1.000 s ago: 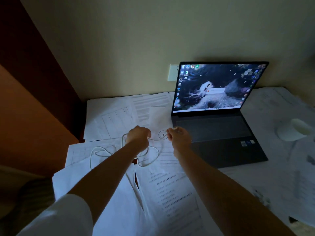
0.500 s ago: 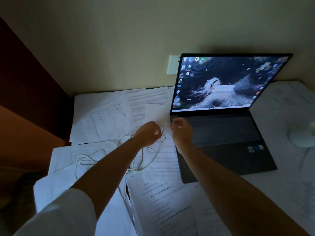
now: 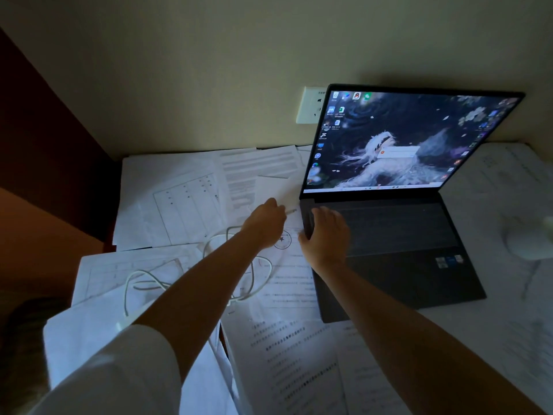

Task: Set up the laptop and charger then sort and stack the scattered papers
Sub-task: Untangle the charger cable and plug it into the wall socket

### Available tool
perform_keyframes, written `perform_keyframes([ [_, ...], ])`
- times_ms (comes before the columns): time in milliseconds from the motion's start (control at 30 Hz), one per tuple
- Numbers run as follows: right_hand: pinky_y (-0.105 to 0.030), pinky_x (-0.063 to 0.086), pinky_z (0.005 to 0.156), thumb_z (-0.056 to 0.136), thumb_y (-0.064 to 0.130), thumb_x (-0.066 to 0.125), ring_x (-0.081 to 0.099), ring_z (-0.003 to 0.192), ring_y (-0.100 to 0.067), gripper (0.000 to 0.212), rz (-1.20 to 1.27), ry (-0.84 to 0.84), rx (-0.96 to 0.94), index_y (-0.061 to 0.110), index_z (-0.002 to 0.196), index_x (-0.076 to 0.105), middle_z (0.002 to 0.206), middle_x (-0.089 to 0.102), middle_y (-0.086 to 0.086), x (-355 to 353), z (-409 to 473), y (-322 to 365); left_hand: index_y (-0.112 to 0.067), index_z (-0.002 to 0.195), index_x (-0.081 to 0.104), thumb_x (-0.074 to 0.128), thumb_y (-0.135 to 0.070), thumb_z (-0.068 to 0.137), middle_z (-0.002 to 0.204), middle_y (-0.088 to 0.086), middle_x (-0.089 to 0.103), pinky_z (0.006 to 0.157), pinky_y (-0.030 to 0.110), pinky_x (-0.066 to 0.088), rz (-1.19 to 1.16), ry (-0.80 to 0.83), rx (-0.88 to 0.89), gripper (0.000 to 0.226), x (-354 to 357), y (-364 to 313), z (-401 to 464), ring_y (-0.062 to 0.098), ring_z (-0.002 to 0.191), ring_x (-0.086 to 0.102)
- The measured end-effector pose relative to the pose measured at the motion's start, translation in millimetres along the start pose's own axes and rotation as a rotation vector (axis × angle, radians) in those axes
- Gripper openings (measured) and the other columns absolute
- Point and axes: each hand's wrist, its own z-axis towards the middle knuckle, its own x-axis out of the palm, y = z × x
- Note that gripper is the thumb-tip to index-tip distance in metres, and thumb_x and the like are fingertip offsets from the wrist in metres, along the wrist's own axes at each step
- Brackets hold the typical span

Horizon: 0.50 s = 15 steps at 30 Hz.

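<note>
The dark laptop (image 3: 398, 253) stands open on the desk, its screen lit. My left hand (image 3: 264, 224) pinches the plug end of the white charger cable (image 3: 191, 278), with the tip pointing at the laptop's left edge, a short gap away. The rest of the cable lies in loose loops over the papers under my left forearm. My right hand (image 3: 324, 235) lies flat on the laptop's left front corner with its fingers spread over the keyboard edge. Several printed papers (image 3: 185, 199) lie scattered across the desk to the left of and in front of the laptop.
A white wall socket (image 3: 309, 104) sits on the wall just left of the screen. A blurred white object (image 3: 529, 241) stands at the right edge. More sheets (image 3: 508, 175) lie right of the laptop. A dark wood panel (image 3: 45, 145) borders the left.
My left hand has carried the cable plug up and right towards the laptop's left edge. My right hand let go of the cable and now rests on the laptop corner. The view moved closer.
</note>
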Motion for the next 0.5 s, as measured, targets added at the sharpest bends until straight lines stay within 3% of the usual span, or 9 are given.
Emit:
perform_keyframes([
  [133, -0.044, 0.028, 0.11, 0.085, 0.027, 0.064, 0.038, 0.134, -0.03, 0.051, -0.048, 0.002, -0.016, 0.007, 0.13, 0.052, 0.137, 0.051, -0.012, 5, -1, 4, 0.0, 0.125, 0.051, 0.029, -0.021, 0.104, 0.121, 0.017, 0.048, 0.089, 0.037, 0.045, -0.083, -0.024, 0.01, 0.036, 5, -3, -3, 0.032, 0.111, 0.049],
  [333, -0.041, 0.017, 0.115, 0.086, 0.025, 0.063, 0.025, 0.141, -0.028, 0.054, -0.091, 0.027, -0.017, 0.013, 0.136, 0.046, 0.144, 0.042, -0.008, 3, 2, 2, -0.004, 0.125, 0.049, 0.035, -0.015, 0.102, 0.115, 0.015, 0.051, 0.082, 0.035, 0.048, -0.194, -0.012, -0.041, 0.029, 4, -6, 0, 0.029, 0.106, 0.053],
  [500, -0.044, 0.009, 0.116, 0.086, 0.034, 0.06, 0.01, 0.145, -0.03, 0.061, -0.138, 0.088, -0.032, 0.022, 0.142, 0.039, 0.153, 0.026, -0.01, -2, 8, -3, -0.01, 0.114, 0.046, 0.045, -0.026, 0.1, 0.091, 0.013, 0.062, 0.064, 0.038, 0.049, -0.243, -0.231, -0.092, 0.022, -2, -11, 2, 0.03, 0.079, 0.059],
])
